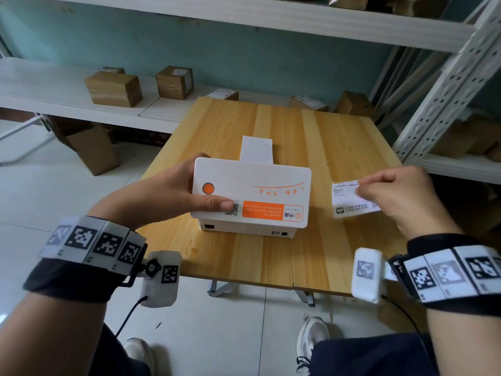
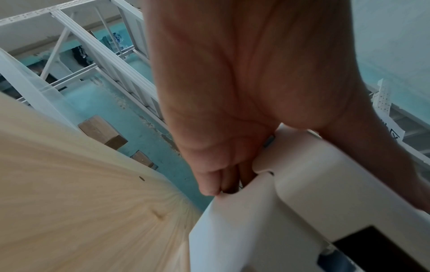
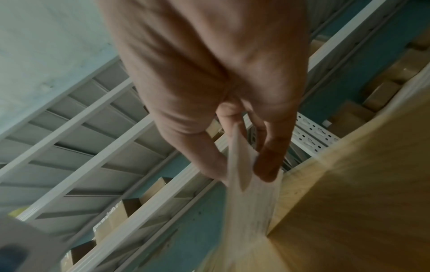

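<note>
A white label printer (image 1: pixel 252 191) with an orange button and an orange sticker stands on the wooden table (image 1: pixel 325 137). My left hand (image 1: pixel 187 185) grips its left end, with the thumb lying on the lid near a QR code and the fingers round the far side. The left wrist view shows those fingers (image 2: pixel 209 184) tucked against the printer (image 2: pixel 302 193) body. A blank white label strip (image 1: pixel 256 149) sticks out of the far side. To the printer's right, above the table, my right hand (image 1: pixel 363 187) pinches a printed label (image 1: pixel 345 202) between thumb and fingers. That label (image 3: pixel 253 198) is blurred in the right wrist view.
Cardboard boxes (image 1: pixel 113 88) sit on a low white shelf behind the table, and more line its far edge. A perforated white metal rack (image 1: pixel 447 85) with boxes stands close on the right. Another carton (image 1: pixel 92 150) stands on the tiled floor at left.
</note>
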The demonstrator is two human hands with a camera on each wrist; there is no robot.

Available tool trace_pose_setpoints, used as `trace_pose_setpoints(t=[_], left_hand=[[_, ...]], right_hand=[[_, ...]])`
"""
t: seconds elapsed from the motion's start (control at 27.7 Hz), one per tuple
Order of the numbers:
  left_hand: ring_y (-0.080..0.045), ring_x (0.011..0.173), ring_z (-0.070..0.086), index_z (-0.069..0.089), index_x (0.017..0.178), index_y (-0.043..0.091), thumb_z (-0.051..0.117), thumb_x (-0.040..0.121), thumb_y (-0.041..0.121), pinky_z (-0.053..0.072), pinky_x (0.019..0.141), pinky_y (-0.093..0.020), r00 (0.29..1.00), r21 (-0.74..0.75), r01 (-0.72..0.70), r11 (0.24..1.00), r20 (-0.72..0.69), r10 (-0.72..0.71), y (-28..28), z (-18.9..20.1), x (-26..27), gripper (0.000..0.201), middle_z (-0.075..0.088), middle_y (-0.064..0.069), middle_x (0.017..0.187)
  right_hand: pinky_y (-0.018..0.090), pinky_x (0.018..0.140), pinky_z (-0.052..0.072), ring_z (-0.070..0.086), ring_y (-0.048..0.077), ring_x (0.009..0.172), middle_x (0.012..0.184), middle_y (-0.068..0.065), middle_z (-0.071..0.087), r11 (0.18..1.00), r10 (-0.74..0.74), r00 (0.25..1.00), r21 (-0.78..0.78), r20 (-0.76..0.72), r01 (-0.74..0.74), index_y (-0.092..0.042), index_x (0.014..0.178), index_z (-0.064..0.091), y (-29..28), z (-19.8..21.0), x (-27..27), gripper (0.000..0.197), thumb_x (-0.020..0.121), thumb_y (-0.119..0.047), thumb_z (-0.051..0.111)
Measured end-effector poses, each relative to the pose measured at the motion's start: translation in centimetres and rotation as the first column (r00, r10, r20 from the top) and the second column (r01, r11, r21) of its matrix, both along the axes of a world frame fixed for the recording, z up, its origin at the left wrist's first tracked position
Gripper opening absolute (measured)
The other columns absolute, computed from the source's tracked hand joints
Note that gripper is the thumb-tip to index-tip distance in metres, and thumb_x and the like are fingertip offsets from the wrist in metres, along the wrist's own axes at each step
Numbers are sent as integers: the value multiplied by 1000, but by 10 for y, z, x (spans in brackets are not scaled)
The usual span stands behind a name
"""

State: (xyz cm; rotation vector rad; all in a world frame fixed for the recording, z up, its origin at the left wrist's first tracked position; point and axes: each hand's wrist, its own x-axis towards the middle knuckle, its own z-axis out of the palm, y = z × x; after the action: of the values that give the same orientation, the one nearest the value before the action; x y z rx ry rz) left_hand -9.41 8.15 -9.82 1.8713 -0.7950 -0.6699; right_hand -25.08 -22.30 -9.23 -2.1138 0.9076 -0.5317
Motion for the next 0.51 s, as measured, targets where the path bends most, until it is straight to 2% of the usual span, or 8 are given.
trace_pose_setpoints(t=[0.18,0.29,0.36,0.43,0.51], left_hand=[[-14,109,72,54,123,22,87,53,55,62,86,-34,1000,3,13,1000,5,-13,3,0,1,84,76,4,115],[-14,108,73,54,121,23,88,47,62,62,84,-34,1000,14,-1,1000,13,1,2,1,1,91,76,4,114],[-14,106,73,54,120,24,88,48,60,63,83,-33,1000,18,-6,1000,15,5,2,2,1,87,76,6,112],[-13,106,73,54,119,23,86,52,52,63,82,-32,1000,18,-2,1000,13,2,1,2,0,80,77,6,111],[-13,104,74,54,119,21,85,56,45,63,81,-31,1000,16,-7,1000,9,7,1,2,-1,74,77,4,110]], right_hand=[[31,75,51,66,24,88,91,8,73,999,-48,970,-21,-238,44,-14,77,76,-6,-3,5,8,73,-7,76],[35,76,51,65,25,83,87,9,72,1000,-15,936,-12,-351,11,-12,85,75,-5,-2,5,13,78,-22,76],[35,72,52,67,25,75,81,8,72,1000,-13,939,16,-343,20,-13,84,73,-4,0,4,16,83,-29,71],[31,65,48,66,23,71,77,7,71,999,-15,945,28,-326,26,-14,81,72,-3,2,4,18,86,-30,67],[31,67,47,64,22,71,78,7,70,999,-11,941,25,-337,20,-12,82,72,-2,3,4,20,87,-29,65]])
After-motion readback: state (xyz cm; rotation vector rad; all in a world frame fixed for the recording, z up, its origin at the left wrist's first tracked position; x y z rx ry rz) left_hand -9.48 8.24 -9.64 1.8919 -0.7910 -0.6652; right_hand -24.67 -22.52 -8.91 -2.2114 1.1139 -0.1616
